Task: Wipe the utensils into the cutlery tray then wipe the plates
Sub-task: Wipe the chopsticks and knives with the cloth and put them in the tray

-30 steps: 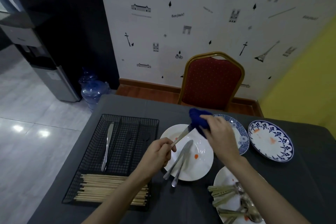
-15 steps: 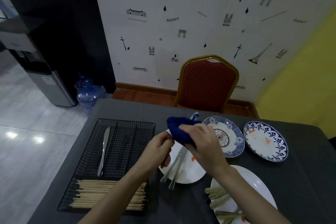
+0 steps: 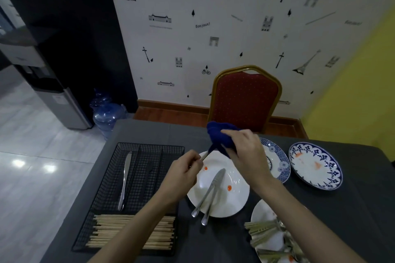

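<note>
Your right hand [image 3: 245, 151] has drawn the blue cloth [image 3: 220, 136] back up the knife [image 3: 204, 156] your left hand [image 3: 181, 174] pinches; squeeze firmly, stroking tipward.

head view, looking down, table [image 3: 213, 245] close

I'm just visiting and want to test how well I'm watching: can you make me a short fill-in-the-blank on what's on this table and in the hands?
1. The right hand grips a cloth whose colour is ____.
2. The left hand pinches the handle of a utensil held above the ____ plate.
3. The number of knives lying on that plate is ____.
4. The near compartment of the cutlery tray holds a pile of ____.

Missing words: blue; white; two; chopsticks
</note>
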`<state>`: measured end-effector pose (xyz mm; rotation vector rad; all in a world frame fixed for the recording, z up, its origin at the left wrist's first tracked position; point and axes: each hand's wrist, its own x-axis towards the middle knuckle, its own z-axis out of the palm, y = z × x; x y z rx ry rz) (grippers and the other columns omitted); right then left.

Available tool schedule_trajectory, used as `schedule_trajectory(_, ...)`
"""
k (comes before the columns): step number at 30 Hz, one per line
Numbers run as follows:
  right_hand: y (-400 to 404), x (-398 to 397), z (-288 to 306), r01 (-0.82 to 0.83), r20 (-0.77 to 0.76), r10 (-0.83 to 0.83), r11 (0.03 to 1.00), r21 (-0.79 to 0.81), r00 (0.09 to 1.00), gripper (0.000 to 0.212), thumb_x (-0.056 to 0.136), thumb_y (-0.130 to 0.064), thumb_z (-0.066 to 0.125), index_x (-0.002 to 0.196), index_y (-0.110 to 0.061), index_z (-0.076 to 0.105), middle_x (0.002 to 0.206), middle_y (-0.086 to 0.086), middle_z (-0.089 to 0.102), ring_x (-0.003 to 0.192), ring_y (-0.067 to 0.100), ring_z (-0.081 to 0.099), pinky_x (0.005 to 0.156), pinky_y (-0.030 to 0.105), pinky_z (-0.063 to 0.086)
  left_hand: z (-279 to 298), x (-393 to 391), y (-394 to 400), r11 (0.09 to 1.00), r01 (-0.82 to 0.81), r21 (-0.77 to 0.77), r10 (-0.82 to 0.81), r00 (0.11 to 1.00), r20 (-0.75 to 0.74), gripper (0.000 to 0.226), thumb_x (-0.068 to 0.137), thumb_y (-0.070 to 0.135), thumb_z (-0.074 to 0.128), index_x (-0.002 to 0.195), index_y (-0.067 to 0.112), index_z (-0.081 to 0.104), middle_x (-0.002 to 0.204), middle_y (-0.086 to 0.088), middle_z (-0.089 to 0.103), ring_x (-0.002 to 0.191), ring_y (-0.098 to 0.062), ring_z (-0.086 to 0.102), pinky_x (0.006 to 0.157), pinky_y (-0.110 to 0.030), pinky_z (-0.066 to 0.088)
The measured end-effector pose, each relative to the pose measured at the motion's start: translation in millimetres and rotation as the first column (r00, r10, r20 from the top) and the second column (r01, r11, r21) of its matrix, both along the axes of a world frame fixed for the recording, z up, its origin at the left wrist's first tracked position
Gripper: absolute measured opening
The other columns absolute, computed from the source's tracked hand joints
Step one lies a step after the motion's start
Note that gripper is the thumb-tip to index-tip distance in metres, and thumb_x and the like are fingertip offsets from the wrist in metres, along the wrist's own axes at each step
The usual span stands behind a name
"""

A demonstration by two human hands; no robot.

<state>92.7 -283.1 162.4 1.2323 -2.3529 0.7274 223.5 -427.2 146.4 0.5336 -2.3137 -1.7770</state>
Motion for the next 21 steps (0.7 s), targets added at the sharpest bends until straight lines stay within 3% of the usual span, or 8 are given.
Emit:
schedule_trajectory(2, -8, 7, 3, 0.006, 0.024, -0.006, 1.000, -0.018, 1.000, 0.040, 0.075, -0.008, 0.072, 0.114, -0.013, 0.061, 0.101, 0.002, 0.063, 0.091, 0.023, 0.055, 0.076, 0.032, 0.037, 3, -4, -4, 1.000, 0.001, -0.012, -0.001, 1.000, -0.006, 0.021, 0.095, 0.014, 0.050, 0.075, 0.016, 0.053, 0.056, 0.006, 0.049, 0.053, -0.014, 0.046, 0.054, -0.037, 0.038)
schedule_trajectory(5, -3, 31, -7, -0.187, -0.037, 0.189, 0.981, 0.047, 0.981, 0.038, 0.079, -0.015, 0.066, 0.116, -0.015, 0.059, 0.107, -0.002, 0.062, 0.098, 0.018, 0.052, 0.080, 0.029, 0.036, 2, -4, -5, 1.000, 0.027, 0.009, -0.026, 1.000, -0.012, 0.017, 0.096, 0.012, 0.047, 0.086, 0.020, 0.059, 0.060, 0.007, 0.054, 0.053, -0.014, 0.047, 0.053, -0.035, 0.038)
schedule_trajectory(10, 5, 5, -12, 0.113, 0.142, -0.108, 0.993, -0.023, 0.984, 0.040, 0.079, -0.012, 0.072, 0.116, -0.020, 0.059, 0.102, -0.001, 0.063, 0.093, 0.022, 0.055, 0.077, 0.035, 0.039, -4, 0, 0, 0.999, 0.035, -0.032, -0.034, 0.999, 0.040, 0.019, 0.096, 0.016, 0.050, 0.077, 0.018, 0.055, 0.058, 0.004, 0.050, 0.054, -0.016, 0.046, 0.054, -0.038, 0.037)
schedule_trajectory(14, 8, 23, -11, -0.166, -0.010, 0.167, 0.984, 0.062, 0.986, 0.043, 0.075, -0.009, 0.069, 0.115, -0.019, 0.060, 0.106, -0.006, 0.062, 0.096, 0.017, 0.052, 0.081, 0.031, 0.037, -1, -3, 1, 0.999, 0.044, -0.003, -0.044, 0.998, 0.034, 0.020, 0.095, 0.015, 0.049, 0.077, 0.021, 0.056, 0.057, 0.007, 0.049, 0.054, -0.017, 0.044, 0.054, -0.036, 0.036)
schedule_trajectory(18, 15, -4, -3, 0.034, 0.053, -0.034, 0.999, -0.014, 0.998, 0.039, 0.077, -0.008, 0.071, 0.113, -0.021, 0.061, 0.104, -0.007, 0.064, 0.093, 0.020, 0.054, 0.075, 0.030, 0.031, -2, -1, 1, 0.996, 0.084, -0.041, -0.083, 0.996, 0.038, 0.018, 0.094, 0.018, 0.051, 0.077, 0.017, 0.056, 0.051, 0.012, 0.047, 0.051, -0.013, 0.041, 0.052, -0.037, 0.035)
schedule_trajectory(21, 8, 13, 1, -0.048, -0.007, 0.048, 0.998, -0.032, 0.999, 0.041, 0.072, -0.007, 0.073, 0.111, -0.018, 0.064, 0.104, -0.007, 0.064, 0.093, 0.017, 0.052, 0.077, 0.030, 0.033, 2, -5, 0, 0.997, 0.071, 0.015, -0.071, 0.997, 0.011, 0.018, 0.093, 0.018, 0.050, 0.076, 0.019, 0.056, 0.052, 0.010, 0.047, 0.049, -0.015, 0.041, 0.051, -0.036, 0.033)
